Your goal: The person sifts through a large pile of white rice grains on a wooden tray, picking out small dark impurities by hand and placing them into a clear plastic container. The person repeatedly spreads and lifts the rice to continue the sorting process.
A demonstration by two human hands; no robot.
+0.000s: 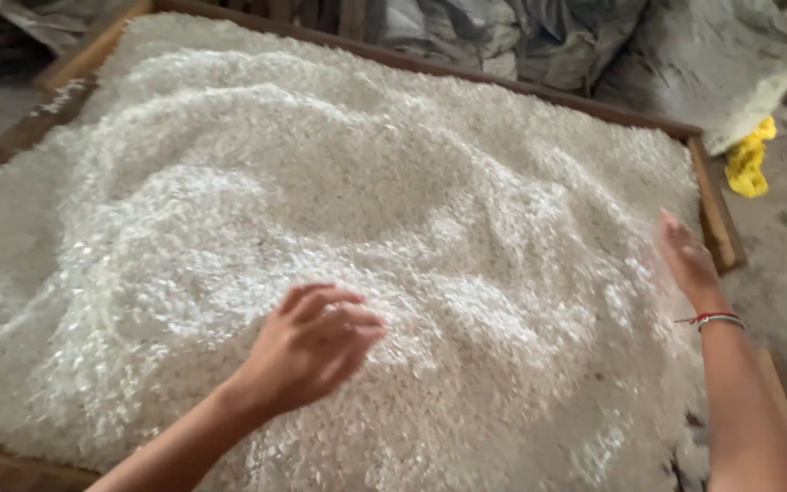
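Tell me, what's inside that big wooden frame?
White flakes heaped across the wooden frame, with both hands on them. The frame's bottom is covered, so it cannot be seen.

the flakes (pixel 339 200) lie in the wooden frame (pixel 717 219), left hand (pixel 307 351) on them near, right hand (pixel 689 260) at the right edge.

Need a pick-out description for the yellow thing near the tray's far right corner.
Start at the big wooden-framed tray heaped with white flakes. Go to its far right corner, just outside the frame. The crumpled yellow cloth lies there on the grey ground beside grey sacking; it is the only bright yellow item in view.
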